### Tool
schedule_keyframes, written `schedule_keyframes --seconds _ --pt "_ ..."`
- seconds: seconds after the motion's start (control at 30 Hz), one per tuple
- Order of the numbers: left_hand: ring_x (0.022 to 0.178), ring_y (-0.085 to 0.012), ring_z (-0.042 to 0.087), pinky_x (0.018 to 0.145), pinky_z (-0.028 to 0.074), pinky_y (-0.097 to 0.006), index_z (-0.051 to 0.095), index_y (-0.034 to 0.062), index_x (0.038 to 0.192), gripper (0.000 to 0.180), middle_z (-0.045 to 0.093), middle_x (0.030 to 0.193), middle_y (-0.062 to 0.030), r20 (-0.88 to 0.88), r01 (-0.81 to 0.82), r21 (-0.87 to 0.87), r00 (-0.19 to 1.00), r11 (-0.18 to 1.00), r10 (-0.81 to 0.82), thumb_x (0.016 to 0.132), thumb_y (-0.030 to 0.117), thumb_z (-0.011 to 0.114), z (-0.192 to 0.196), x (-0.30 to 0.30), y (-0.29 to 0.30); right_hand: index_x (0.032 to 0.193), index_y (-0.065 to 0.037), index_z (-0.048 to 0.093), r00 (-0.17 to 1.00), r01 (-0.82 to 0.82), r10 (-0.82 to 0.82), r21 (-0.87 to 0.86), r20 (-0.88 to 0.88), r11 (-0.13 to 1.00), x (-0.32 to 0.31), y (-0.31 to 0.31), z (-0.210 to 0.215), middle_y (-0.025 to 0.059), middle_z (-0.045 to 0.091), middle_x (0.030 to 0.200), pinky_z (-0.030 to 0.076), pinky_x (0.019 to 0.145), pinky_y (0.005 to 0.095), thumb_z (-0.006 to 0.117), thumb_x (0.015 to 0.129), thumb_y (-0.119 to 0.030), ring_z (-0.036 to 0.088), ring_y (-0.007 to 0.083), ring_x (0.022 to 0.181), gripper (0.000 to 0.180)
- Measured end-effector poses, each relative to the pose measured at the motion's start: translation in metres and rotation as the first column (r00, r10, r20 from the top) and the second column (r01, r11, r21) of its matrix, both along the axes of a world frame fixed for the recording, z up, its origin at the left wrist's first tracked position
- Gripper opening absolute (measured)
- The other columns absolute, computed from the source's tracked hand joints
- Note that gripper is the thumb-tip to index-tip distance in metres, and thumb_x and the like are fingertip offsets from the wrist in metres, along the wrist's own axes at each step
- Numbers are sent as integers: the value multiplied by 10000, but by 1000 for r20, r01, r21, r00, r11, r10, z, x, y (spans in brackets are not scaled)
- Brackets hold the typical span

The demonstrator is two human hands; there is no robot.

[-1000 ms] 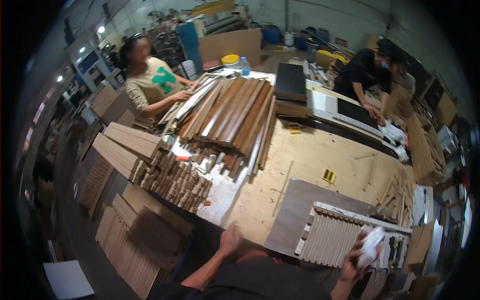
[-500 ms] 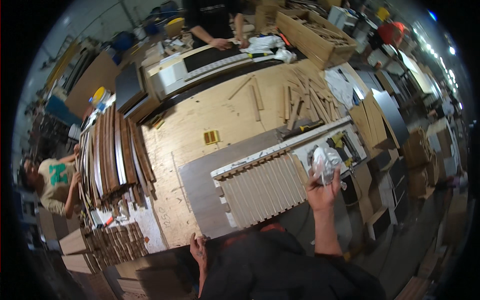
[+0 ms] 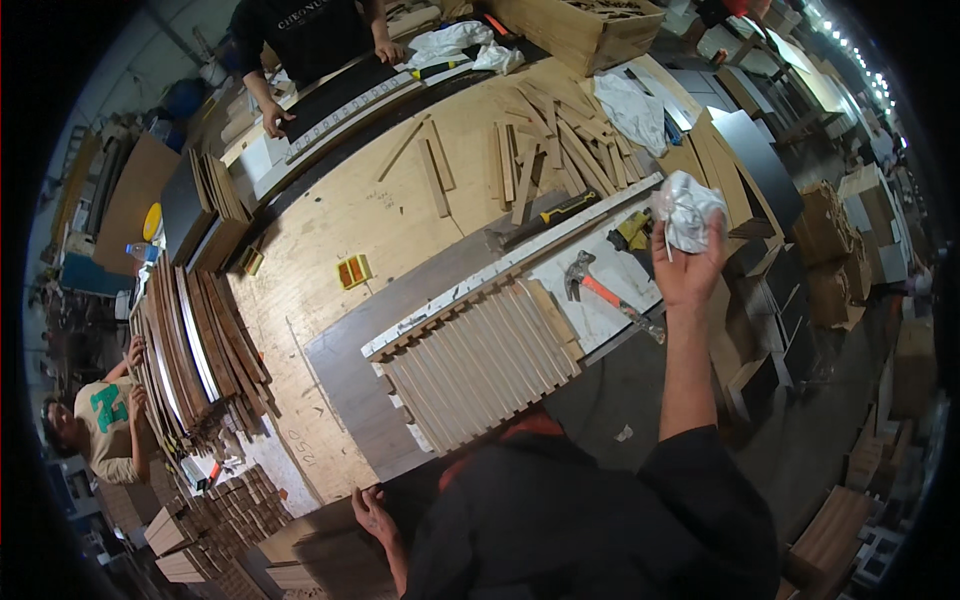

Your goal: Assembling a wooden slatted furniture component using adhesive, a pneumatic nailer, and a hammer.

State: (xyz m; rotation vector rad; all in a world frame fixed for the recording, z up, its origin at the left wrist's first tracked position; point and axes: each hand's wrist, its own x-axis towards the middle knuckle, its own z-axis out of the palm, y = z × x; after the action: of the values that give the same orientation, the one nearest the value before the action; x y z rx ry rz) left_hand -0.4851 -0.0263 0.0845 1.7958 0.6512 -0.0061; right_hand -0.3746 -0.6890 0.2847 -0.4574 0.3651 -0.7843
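Note:
My right hand (image 3: 690,275) is raised over the right end of the table. Its fingers close around a crumpled white bundle (image 3: 690,212); whether it is cloth or thin plastic I cannot tell. Just left of that hand, a claw hammer (image 3: 600,290) with an orange and dark handle lies on a white board, near a yellow-and-black tool (image 3: 634,232) partly covered by the bundle. In front of me, a row of pale wooden slats (image 3: 480,362) lies side by side against a long white-edged rail (image 3: 510,272). My left hand (image 3: 374,514) is empty, fingers loosely apart, by the table's front edge.
Loose wood strips (image 3: 575,140) are heaped at the back right, near a yellow-handled tool (image 3: 570,207). A small yellow-and-brown block (image 3: 352,271) lies mid-table. Dark curved strips (image 3: 205,335) are stacked left beside a co-worker (image 3: 110,420). Another person (image 3: 300,45) stands across the table.
My right hand has moved rightward and up with the white bundle, uncovering the hammer. My view has shifted right. The person across the table has spread their hands farther apart.

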Motion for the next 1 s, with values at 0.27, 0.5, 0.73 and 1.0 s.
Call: schedule_keyframes --seconds 0.27,0.5,0.73,1.0 --pt "689 -129 552 629 477 -260 294 98 1490 605 618 925 -89 -70 -206 -133 978 969 199 1001 235 624 -47 -79 15 1222 -73 597 940 29 -54 -79 -336 996 -37 -46 -12 77 676 1178 569 836 372 634 967 -311 667 207 1037 351" --pt "645 -150 545 571 452 -298 252 88 1521 669 633 903 -111 -61 -193 -80 980 978 188 994 243 633 -53 -75 30 1215 -80 598 905 100 -97 -14 -414 995 -68 -55 -37 71 676 1170 583 786 359 656 947 -302 669 210 1023 352" --pt "674 -147 572 601 482 -275 307 70 1487 599 623 909 -97 -38 -200 -241 980 950 196 993 182 626 -59 -65 29 1177 -103 626 893 -5 -22 -59 -450 998 -37 -32 -42 59 704 1115 584 780 375 690 915 -299 687 211 995 334" --pt "747 -116 601 651 497 -237 417 -78 1391 564 644 962 -114 -32 -152 -168 988 974 149 978 222 658 -43 -72 -17 1193 -68 615 869 -264 289 117 -401 957 20 44 -88 85 692 1137 595 797 376 720 902 -263 690 224 986 365"
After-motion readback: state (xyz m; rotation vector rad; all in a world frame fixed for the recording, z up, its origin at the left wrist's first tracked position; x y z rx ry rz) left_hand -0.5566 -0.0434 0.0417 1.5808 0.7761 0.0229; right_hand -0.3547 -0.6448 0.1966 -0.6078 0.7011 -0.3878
